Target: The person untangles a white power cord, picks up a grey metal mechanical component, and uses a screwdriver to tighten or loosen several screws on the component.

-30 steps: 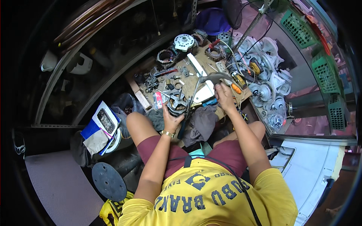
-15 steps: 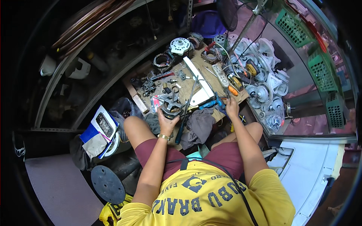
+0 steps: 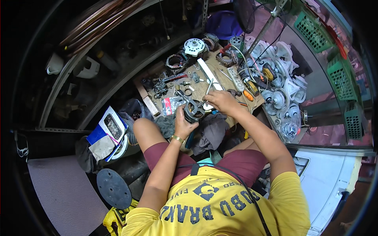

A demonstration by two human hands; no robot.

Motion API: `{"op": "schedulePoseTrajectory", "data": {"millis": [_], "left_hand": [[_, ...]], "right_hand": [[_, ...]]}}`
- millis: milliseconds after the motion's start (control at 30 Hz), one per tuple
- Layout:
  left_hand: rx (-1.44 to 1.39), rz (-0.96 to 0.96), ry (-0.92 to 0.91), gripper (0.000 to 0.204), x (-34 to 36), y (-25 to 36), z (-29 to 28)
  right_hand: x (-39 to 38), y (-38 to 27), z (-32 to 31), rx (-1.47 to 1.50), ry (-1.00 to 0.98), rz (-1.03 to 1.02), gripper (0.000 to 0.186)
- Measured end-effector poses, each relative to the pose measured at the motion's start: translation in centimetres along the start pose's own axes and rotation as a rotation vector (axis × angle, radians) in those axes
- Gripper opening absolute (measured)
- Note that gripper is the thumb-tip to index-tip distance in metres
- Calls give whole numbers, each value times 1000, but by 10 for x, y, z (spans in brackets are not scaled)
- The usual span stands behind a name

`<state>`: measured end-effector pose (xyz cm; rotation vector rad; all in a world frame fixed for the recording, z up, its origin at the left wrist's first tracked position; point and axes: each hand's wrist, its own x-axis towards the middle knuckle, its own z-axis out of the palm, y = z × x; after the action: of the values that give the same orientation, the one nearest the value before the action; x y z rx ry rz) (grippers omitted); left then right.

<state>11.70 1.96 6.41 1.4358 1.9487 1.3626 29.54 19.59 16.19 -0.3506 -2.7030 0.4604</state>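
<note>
Left hand (image 3: 184, 125): grip clamped around the motor part (image 3: 193, 113), held at the worktop (image 3: 213, 61)'s near edge. Right hand (image 3: 219, 101): fingers together on a slim metal shaft (image 3: 210, 85); contact unclear. I judge this tool placement; next calls for a steady left grip.

Beyond the right fingers (image 3: 210, 97), a blue basin (image 3: 224, 25); near them, up and right, a white power strip (image 3: 235, 78); farther right, whitish plastic parts (image 3: 291, 87), then green baskets (image 3: 341, 74); far up-left of them, copper-coloured tubes (image 3: 98, 28); well down-left, a blue folder (image 3: 95, 135) and a round dark plate (image 3: 110, 192).
</note>
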Motion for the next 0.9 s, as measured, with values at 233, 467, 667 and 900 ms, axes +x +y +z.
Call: {"op": "schedulePoseTrajectory", "data": {"millis": [233,467,667,900], "left_hand": [[-8,17,16,89,-2,-1,-1],[-49,27,51,90,0,-1,1],[-78,7,9,90,0,-1,-3],[-121,-4,22,88,0,-9,5]], "right_hand": [[24,-10,-20,-189,-232,47,29],[29,-20,-11,-168,-111,83,33],[42,-20,-21,-238,-209,24,29],[55,-21,-23,-274,-196,-37,27]]}}
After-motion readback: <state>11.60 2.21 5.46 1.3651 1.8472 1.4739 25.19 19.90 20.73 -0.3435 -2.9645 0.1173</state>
